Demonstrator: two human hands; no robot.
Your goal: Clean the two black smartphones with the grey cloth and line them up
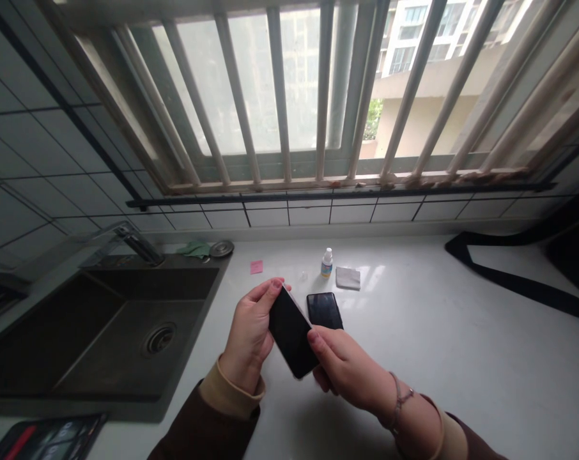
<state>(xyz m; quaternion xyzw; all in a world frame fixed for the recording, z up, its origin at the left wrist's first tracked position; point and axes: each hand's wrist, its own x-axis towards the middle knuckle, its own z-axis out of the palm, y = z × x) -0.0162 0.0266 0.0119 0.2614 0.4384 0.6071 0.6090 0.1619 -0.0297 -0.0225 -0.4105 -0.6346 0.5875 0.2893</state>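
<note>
**While my feed shows the left hand (pixel 248 335) and right hand (pixel 347 367) closed on a black phone (pixel 292 332), a second phone (pixel 324 311) lies just beyond them**

From where I sit at the head camera's feed, the hands are together, with the black phone gripped between them and held clear of the white surface (pixel 416 319). Its dark face is turned up towards the camera. Its long axis runs away from the person, leaning from the far left down to the near right. The left hand wraps one long edge, its fingertips curling over near the far end. The right hand's fingers (pixel 318 342) pinch the opposite edge nearer the lower end.

The second phone lies flat on the surface, dark face up, with its long axis also running away from the person. The right hand is the nearer of the two and overlaps its near end in this view, though I can't tell whether they touch.

Farther back stand a small white bottle (pixel 326 263) and a folded pale cloth (pixel 347 278), with a pink note (pixel 256 266) off to the left. On the left side, a dark sink (pixel 126 409) sits under a tap (pixel 140 246). A cord bracelet (pixel 399 402) circles the right wrist.
</note>
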